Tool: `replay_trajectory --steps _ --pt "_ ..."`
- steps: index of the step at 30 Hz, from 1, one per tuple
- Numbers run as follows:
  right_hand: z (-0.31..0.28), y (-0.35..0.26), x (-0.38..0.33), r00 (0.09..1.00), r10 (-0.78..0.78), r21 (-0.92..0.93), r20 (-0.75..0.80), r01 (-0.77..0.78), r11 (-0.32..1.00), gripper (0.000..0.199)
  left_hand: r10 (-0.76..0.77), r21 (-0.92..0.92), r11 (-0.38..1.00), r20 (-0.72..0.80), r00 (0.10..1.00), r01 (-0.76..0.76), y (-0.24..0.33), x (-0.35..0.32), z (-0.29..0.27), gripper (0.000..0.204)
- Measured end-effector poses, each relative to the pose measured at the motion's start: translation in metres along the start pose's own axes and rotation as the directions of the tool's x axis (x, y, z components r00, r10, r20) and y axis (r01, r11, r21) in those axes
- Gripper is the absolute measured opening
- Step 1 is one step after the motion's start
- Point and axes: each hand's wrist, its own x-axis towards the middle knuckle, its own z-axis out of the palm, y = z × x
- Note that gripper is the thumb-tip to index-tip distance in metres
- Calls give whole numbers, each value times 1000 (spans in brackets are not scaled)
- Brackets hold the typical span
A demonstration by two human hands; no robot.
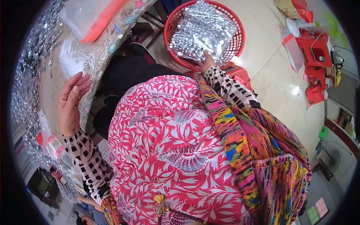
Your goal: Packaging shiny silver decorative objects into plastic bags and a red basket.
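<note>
My left hand (71,103) is raised beside the cluttered table edge, its fingers stretched and the palm holding nothing. Near it on the table is a tangle of thin white strands (75,58). My right hand (205,63) is at the near rim of a round red plastic basket (240,28), closed over the rim, with the thumb up against the contents. Some of its fingers are hidden. Filling the basket are clear plastic packs of shiny silver bead strands (202,28).
Silver bead strands (28,82) hang thickly along the table's far left side. A clear bag with a red edge (92,18) lies on the table. To the right stand red stools (315,50) and a kettle (337,58). Another person (93,210) shows at the lower left.
</note>
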Motion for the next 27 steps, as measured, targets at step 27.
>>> replay_trajectory --steps 27 --pt "209 -190 -432 -703 -123 699 701 641 316 37 914 440 405 -203 351 -801 117 -183 17 49"
